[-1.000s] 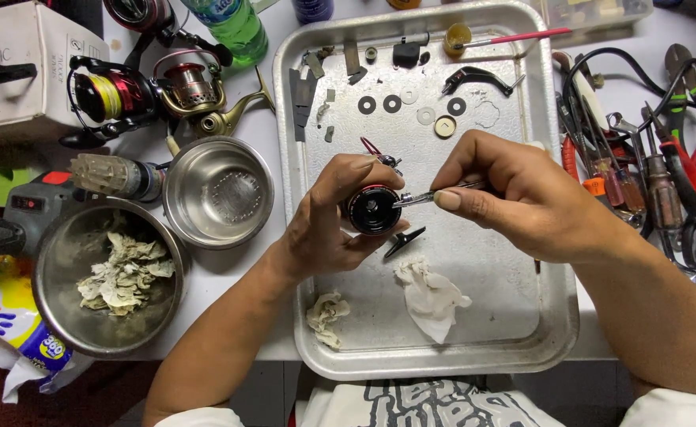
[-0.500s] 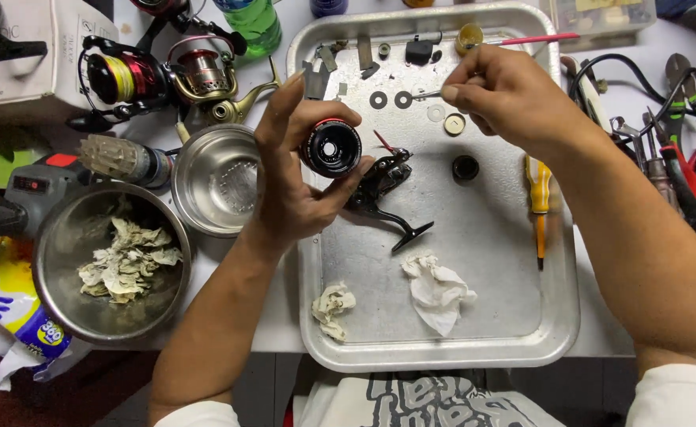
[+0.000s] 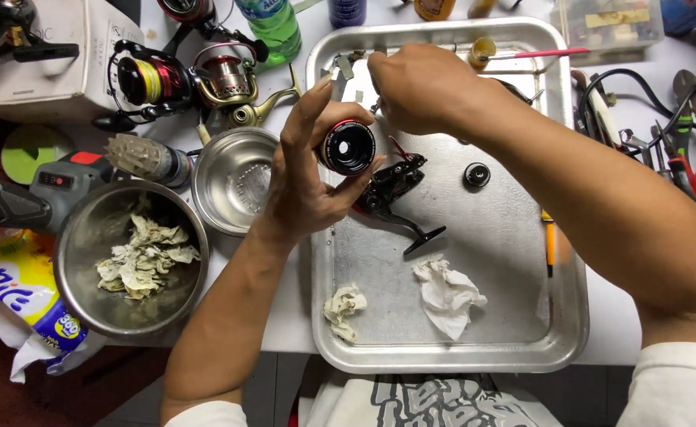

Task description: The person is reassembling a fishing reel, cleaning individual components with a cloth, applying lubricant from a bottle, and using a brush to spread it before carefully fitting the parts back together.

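Note:
My left hand point(image 3: 308, 174) grips a round black and red reel spool point(image 3: 347, 147), holding it up over the left side of a metal tray point(image 3: 443, 356). Just right of it, a black fishing reel body point(image 3: 395, 190) lies on the tray floor. My right hand point(image 3: 423, 87) reaches across to the tray's far left corner, fingers curled down over small parts there; what it touches is hidden. A small black round part point(image 3: 477, 175) and a yellow-handled tool point(image 3: 550, 241) lie on the tray to the right.
Two crumpled tissues point(image 3: 447, 294) sit near the tray's front. A steel bowl of used tissues point(image 3: 130, 257) and an empty steel bowl point(image 3: 233, 180) stand left of it. Fishing reels point(image 3: 198, 79) lie at the back left, pliers and other tools point(image 3: 672, 150) at the right.
My right hand put down the yellow-handled tool and reached to the tray's far left corner. My left hand lifted the spool off the reel body, which now lies on the tray.

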